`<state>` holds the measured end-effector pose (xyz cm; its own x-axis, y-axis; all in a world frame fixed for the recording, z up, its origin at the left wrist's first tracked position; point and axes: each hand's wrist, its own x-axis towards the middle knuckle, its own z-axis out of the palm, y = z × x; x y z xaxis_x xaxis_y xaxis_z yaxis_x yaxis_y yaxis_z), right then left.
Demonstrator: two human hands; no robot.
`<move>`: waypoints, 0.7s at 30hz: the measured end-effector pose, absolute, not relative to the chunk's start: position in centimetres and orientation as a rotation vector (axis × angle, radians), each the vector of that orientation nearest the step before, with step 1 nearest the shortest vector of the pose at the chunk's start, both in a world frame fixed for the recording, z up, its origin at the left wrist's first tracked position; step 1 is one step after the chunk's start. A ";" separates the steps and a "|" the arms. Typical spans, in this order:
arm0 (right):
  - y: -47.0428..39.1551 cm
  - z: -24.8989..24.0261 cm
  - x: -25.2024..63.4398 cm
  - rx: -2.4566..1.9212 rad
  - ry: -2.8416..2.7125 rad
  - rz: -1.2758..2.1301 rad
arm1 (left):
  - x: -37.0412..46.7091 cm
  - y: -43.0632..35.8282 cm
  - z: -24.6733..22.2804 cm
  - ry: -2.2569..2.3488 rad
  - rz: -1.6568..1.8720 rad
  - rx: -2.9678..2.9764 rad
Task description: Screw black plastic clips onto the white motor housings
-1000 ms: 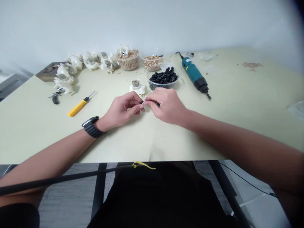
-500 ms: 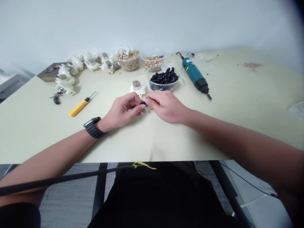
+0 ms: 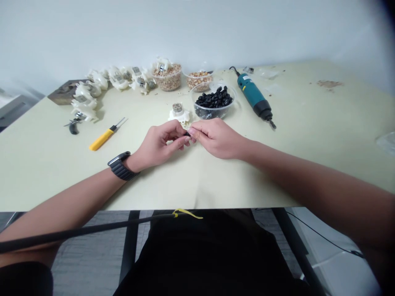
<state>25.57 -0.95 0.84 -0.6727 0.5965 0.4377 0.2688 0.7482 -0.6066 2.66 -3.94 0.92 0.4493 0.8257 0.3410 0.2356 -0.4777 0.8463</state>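
My left hand (image 3: 166,142) pinches a small black part (image 3: 187,133) between thumb and fingers, over the middle of the table. Against it from the other side, my right hand (image 3: 217,138) has its thumb and fingertips pressed together; what they grip at the tips is mostly hidden. The two hands touch at the fingertips. Just beyond them a white plastic piece with a round metal motor (image 3: 178,109) stands on the table. Behind my right hand is a clear bowl (image 3: 212,112) full of small shiny black parts (image 3: 214,98).
A yellow-handled screwdriver (image 3: 101,139) and black-handled cutters (image 3: 74,126) lie left. A green electric screwdriver (image 3: 253,94) lies right. Several white motor assemblies (image 3: 119,78) line the back left, beside tubs of small tan pieces (image 3: 168,80). A black cable (image 3: 92,234) crosses before the table edge.
My hands stay together over the same spot, with only slight finger movement around the black part. The whole view has shifted a little.
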 end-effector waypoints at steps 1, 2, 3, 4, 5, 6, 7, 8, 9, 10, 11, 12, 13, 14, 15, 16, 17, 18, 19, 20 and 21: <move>-1.0 0.8 25.6 -0.644 -2.302 0.696 | 2.6 -3.9 0.9 0.891 1.003 1.972; -1.0 0.9 25.6 -0.637 -2.296 0.720 | 2.6 -3.9 0.8 0.886 1.002 1.984; -1.0 0.9 25.6 -0.630 -2.290 0.748 | 2.6 -3.8 0.8 0.873 1.005 1.989; -1.0 1.0 25.6 -0.625 -2.284 0.779 | 2.6 -3.7 0.7 0.852 1.012 1.987; -1.0 1.0 25.7 -0.623 -2.281 0.806 | 2.7 -3.6 0.5 0.826 1.024 1.977; -1.0 1.1 25.7 -0.623 -2.283 0.826 | 2.7 -3.5 0.4 0.800 1.036 1.963; -1.0 1.2 25.7 -0.623 -2.290 0.838 | 2.8 -3.4 0.3 0.776 1.048 1.948; -1.0 1.3 25.8 -0.622 -2.300 0.843 | 2.8 -3.3 0.2 0.762 1.056 1.935; -1.0 1.4 25.8 -0.618 -2.306 0.845 | 2.8 -3.3 0.2 0.757 1.058 1.930; -1.0 1.4 25.9 -0.613 -2.308 0.847 | 2.8 -3.3 0.1 0.754 1.058 1.937; -1.0 1.4 25.9 -0.612 -2.307 0.852 | 2.7 -3.3 0.1 0.756 1.053 1.955; -1.0 1.5 25.9 -0.615 -2.304 0.858 | 2.7 -3.4 0.2 0.762 1.049 1.981; -1.0 1.4 25.9 -0.624 -2.301 0.862 | 2.7 -3.5 0.2 0.770 1.045 2.010; -1.0 1.4 25.8 -0.634 -2.298 0.869 | 2.6 -3.5 0.3 0.779 1.041 2.037; -1.0 1.4 25.8 -0.647 -2.298 0.890 | 2.6 -3.6 0.4 0.786 1.040 2.052; -1.1 1.4 25.8 -0.661 -2.295 0.921 | 2.7 -3.6 0.4 0.786 1.042 2.052; -1.1 1.5 25.8 -0.674 -2.283 0.954 | 2.7 -3.7 0.4 0.782 1.046 2.034; -1.1 1.5 25.8 -0.687 -2.262 0.980 | 2.8 -3.7 0.5 0.775 1.054 2.002; -1.2 1.5 25.8 -0.699 -2.235 0.988 | 2.9 -3.7 0.5 0.768 1.063 1.961; -1.2 1.5 25.9 -0.712 -2.208 0.969 | 3.0 -3.6 0.4 0.761 1.073 1.916; -1.2 1.5 25.9 -0.724 -2.182 0.928 | 3.0 -3.5 0.4 0.755 1.081 1.873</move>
